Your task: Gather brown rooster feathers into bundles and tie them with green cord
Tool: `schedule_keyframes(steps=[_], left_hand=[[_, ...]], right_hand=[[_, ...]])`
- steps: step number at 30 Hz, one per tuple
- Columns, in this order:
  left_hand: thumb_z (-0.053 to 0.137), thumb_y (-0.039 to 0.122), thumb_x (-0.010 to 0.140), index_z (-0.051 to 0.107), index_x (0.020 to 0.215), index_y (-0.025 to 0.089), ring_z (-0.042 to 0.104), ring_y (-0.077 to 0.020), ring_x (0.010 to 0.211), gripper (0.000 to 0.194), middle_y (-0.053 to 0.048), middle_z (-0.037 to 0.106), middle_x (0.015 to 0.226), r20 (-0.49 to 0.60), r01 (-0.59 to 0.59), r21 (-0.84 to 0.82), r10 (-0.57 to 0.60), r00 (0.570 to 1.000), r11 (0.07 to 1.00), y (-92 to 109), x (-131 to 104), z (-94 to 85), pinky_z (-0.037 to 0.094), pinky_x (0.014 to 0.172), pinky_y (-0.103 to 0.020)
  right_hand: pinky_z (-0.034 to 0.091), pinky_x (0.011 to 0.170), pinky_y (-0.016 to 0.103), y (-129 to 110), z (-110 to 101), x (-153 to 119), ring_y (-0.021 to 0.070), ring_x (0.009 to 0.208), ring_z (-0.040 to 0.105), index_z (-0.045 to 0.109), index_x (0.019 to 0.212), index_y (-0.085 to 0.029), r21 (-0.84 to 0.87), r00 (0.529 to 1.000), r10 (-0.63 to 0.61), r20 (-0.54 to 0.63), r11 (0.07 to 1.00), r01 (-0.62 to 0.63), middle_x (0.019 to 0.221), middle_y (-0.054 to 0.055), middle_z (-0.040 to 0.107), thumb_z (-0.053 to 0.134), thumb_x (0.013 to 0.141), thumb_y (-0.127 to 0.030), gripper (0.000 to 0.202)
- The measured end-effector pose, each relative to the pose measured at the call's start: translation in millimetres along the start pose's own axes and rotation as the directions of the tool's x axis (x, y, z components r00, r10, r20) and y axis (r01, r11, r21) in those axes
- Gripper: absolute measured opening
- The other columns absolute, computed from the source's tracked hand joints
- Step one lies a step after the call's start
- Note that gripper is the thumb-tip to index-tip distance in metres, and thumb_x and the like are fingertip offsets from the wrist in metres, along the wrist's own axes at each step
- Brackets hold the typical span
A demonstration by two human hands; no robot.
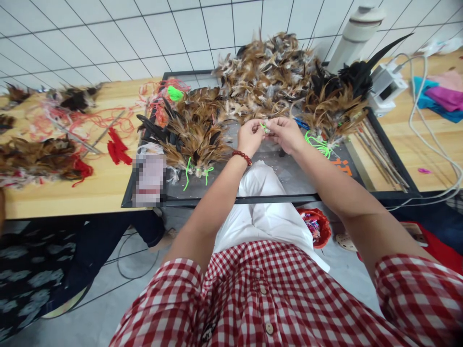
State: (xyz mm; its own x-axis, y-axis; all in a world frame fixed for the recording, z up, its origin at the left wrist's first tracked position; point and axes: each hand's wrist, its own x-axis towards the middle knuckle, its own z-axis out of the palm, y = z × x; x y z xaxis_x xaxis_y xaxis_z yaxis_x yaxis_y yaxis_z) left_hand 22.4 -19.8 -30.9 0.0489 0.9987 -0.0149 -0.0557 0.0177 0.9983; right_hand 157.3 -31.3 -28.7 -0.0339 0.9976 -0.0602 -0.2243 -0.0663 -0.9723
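My left hand (251,136), with a bead bracelet (243,155) at its wrist, is closed in a pinch just above the dark tray. My right hand (287,135) meets it there, also pinching. Between the fingertips shows a short piece of bright green string (265,128); whether feather ends are held with it is hidden by the fingers. Right behind the hands lies a big heap of brown feathers (269,79). A feather bundle (195,140) with green ties lies left of my hands, and more feathers (334,108) lie to the right beside loose green string (319,144).
The black-rimmed tray (224,200) rests on a wooden table (108,200). Thin sticks (379,152) lie at its right, near a white plug adapter (387,89) and cable (414,113). Red yarn (117,147) lies left. A red basket (320,243) stands below; a person sits at left.
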Motion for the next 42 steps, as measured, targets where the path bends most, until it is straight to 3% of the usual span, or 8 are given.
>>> schedule_keyframes(steps=[5, 12, 19, 25, 28, 32, 37, 42], left_hand=[[0.061, -0.001, 0.09, 0.07, 0.089, 0.018, 0.062, -0.0052, 0.061, 0.02, 0.003, 0.071, 0.075, -0.045, 0.037, -0.085, -0.041, 0.998, 0.996, 7, -4, -1.4, 0.053, 0.064, -0.017], [0.076, 0.004, 0.086, 0.071, 0.088, 0.018, 0.062, -0.0029, 0.06, 0.014, 0.005, 0.069, 0.072, 0.028, 0.077, -0.138, -0.074, 0.997, 0.987, 9, -7, -1.6, 0.052, 0.062, -0.014], [0.073, 0.004, 0.088, 0.07, 0.079, 0.016, 0.062, -0.0062, 0.056, 0.016, 0.004, 0.067, 0.062, -0.045, 0.058, -0.05, -0.06, 0.997, 0.997, 9, -5, -2.2, 0.051, 0.058, -0.017], [0.071, 0.005, 0.085, 0.071, 0.079, 0.019, 0.064, -0.0085, 0.061, 0.016, 0.003, 0.071, 0.071, -0.07, -0.147, 0.245, 0.169, 0.983, 0.958, -8, 6, -8.7, 0.053, 0.064, -0.019], [0.068, 0.004, 0.085, 0.069, 0.079, 0.02, 0.066, -0.009, 0.066, 0.017, 0.003, 0.072, 0.076, -0.098, -0.199, 0.284, 0.235, 0.967, 0.938, -14, 10, -10.2, 0.054, 0.069, -0.019], [0.065, 0.005, 0.088, 0.066, 0.079, 0.021, 0.067, -0.0099, 0.065, 0.018, 0.004, 0.069, 0.072, -0.101, -0.136, 0.23, 0.163, 0.981, 0.964, -14, 7, -8.8, 0.055, 0.068, -0.02], [0.069, 0.002, 0.086, 0.065, 0.077, 0.021, 0.062, -0.0073, 0.061, 0.021, 0.005, 0.066, 0.069, -0.096, -0.1, 0.16, 0.117, 0.988, 0.982, -8, 3, -6.9, 0.051, 0.063, -0.017], [0.072, 0.002, 0.086, 0.064, 0.077, 0.02, 0.057, -0.0062, 0.052, 0.022, 0.006, 0.062, 0.06, -0.041, 0.054, 0.014, -0.053, 0.998, 0.998, 9, -5, -7.8, 0.043, 0.054, -0.017]], right_hand=[[0.069, 0.081, 0.034, 0, -1, -2, 0.0174, 0.073, 0.078, 0.071, 0.08, -0.017, -0.025, 0.998, -0.008, 0.061, 1.0, 0.01, 0.076, 0.004, 0.079, 0.105, 0.061, -0.04, 0.046], [0.066, 0.072, 0.029, 4, 0, 2, 0.0141, 0.067, 0.073, 0.069, 0.076, -0.019, -0.106, 0.997, -0.067, -0.04, 0.992, 0.063, 0.071, 0.001, 0.075, 0.1, 0.07, -0.046, 0.041], [0.066, 0.074, 0.032, 7, 3, 3, 0.014, 0.068, 0.071, 0.068, 0.077, -0.02, -0.178, 0.991, -0.125, -0.048, 0.977, 0.115, 0.074, 0.001, 0.073, 0.094, 0.08, -0.037, 0.031], [0.064, 0.069, 0.028, 7, 4, 2, 0.0117, 0.064, 0.067, 0.065, 0.071, -0.02, -0.175, 0.991, -0.114, -0.075, 0.98, 0.1, 0.068, -0.002, 0.068, 0.091, 0.081, -0.033, 0.031], [0.064, 0.07, 0.03, 7, 6, 1, 0.0131, 0.064, 0.067, 0.066, 0.077, -0.02, -0.136, 0.994, -0.079, -0.075, 0.988, 0.068, 0.067, -0.002, 0.068, 0.084, 0.087, -0.032, 0.024], [0.063, 0.068, 0.029, 7, 6, 1, 0.0129, 0.064, 0.067, 0.068, 0.091, -0.022, -0.136, 0.996, -0.068, -0.062, 0.989, 0.059, 0.072, -0.003, 0.072, 0.092, 0.079, -0.033, 0.029], [0.06, 0.065, 0.026, 6, 4, 1, 0.011, 0.061, 0.063, 0.068, 0.081, -0.02, -0.151, 0.998, -0.055, -0.004, 0.987, 0.054, 0.07, -0.002, 0.069, 0.096, 0.074, -0.05, 0.041], [0.054, 0.055, 0.024, 5, 6, 1, 0.0093, 0.053, 0.056, 0.064, 0.072, -0.021, -0.214, 0.992, -0.112, -0.056, 0.972, 0.097, 0.061, -0.004, 0.064, 0.097, 0.074, -0.04, 0.038]])
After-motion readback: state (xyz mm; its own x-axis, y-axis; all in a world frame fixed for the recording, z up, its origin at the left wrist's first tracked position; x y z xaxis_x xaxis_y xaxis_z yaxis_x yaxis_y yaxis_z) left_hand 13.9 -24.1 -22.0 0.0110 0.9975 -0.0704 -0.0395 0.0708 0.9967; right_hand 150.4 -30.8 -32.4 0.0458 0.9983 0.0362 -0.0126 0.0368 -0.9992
